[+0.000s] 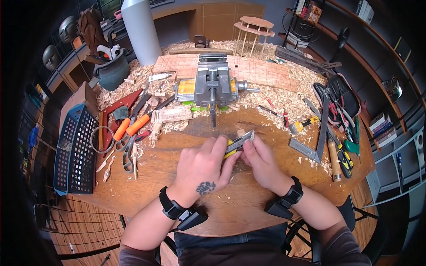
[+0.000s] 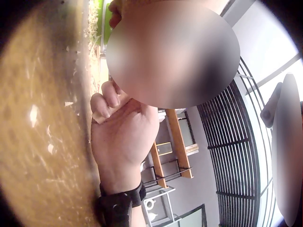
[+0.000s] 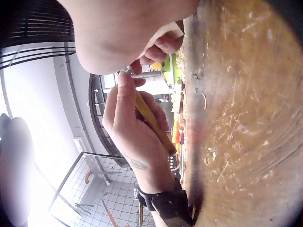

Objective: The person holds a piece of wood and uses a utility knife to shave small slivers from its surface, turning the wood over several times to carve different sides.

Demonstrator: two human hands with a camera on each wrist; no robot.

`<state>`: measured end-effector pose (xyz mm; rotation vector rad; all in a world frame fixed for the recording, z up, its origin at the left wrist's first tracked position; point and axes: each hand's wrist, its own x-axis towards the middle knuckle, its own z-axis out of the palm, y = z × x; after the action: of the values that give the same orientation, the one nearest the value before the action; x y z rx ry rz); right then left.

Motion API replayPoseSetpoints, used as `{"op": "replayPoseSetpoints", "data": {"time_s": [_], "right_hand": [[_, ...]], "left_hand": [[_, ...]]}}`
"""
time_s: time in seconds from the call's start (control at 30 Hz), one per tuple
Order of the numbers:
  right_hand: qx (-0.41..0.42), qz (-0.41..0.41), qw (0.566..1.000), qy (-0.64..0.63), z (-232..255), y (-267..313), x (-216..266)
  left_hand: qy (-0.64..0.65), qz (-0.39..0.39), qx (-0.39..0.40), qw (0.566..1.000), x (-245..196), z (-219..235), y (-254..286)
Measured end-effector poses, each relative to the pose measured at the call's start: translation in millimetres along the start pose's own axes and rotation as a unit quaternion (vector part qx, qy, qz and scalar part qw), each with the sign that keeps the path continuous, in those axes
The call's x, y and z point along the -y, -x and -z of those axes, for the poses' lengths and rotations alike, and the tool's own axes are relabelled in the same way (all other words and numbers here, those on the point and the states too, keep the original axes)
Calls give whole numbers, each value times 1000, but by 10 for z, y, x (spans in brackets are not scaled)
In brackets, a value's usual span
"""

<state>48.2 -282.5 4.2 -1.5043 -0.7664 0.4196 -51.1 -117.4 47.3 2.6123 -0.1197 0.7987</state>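
My left hand [image 1: 200, 162], with a dark tattoo on its back, grips a yellow and grey utility knife [image 1: 234, 146] that points up and to the right. In the right wrist view its yellow handle [image 3: 154, 122] runs through the curled fingers. Close beside it, my right hand [image 1: 262, 162] pinches a small piece of pale wood [image 1: 241, 132] near the knife's front end. Seen from the left wrist, the right hand's fingers are curled; most of the wood is hidden by them. Both hands are above the front middle of the wooden table [image 1: 208, 190].
A metal vise [image 1: 213, 84] stands ahead amid wood shavings [image 1: 275, 102]. On the left are a blue perforated basket [image 1: 75, 148], scissors [image 1: 128, 157] and orange-handled tools [image 1: 137, 125]. A metal square [image 1: 306, 150], a putty knife [image 1: 304, 125] and a tool case [image 1: 344, 97] lie on the right.
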Motion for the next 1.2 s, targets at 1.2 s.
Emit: {"op": "replayPoseSetpoints", "data": {"time_s": [1.2], "right_hand": [[-29,15,999,27,-38,12,-31]], "left_hand": [[-4,1,-3,1000,-31,3,0]]}}
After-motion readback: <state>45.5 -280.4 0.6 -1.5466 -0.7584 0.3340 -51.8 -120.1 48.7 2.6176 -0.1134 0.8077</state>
